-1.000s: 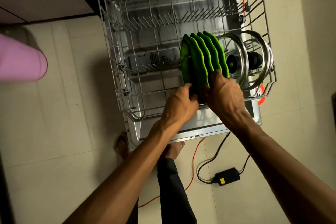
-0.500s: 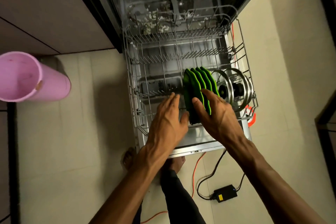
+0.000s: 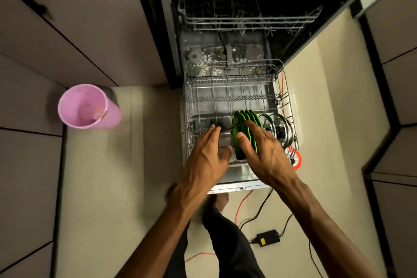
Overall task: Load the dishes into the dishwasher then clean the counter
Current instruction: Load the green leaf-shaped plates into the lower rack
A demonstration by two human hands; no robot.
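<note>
Plates (image 3: 247,124), green, stand on edge at the lower rack's (image 3: 228,88) four-o'clock corner, row running nine to three, steel lids (image 3: 282,128) at their three o'clock. Left hand (image 3: 208,160) and right hand (image 3: 264,156) hover spread-fingered, holding nothing.

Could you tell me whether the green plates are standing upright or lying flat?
Upright: the green plates stand on edge, side by side, in the lower rack.

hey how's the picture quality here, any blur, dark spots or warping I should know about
Head view: wide-angle bends the cabinet edges; the dishwasher cavity is nearly black; the left hand and right hand look slightly motion-blurred; the green plates and pink bin read clearly.
</note>
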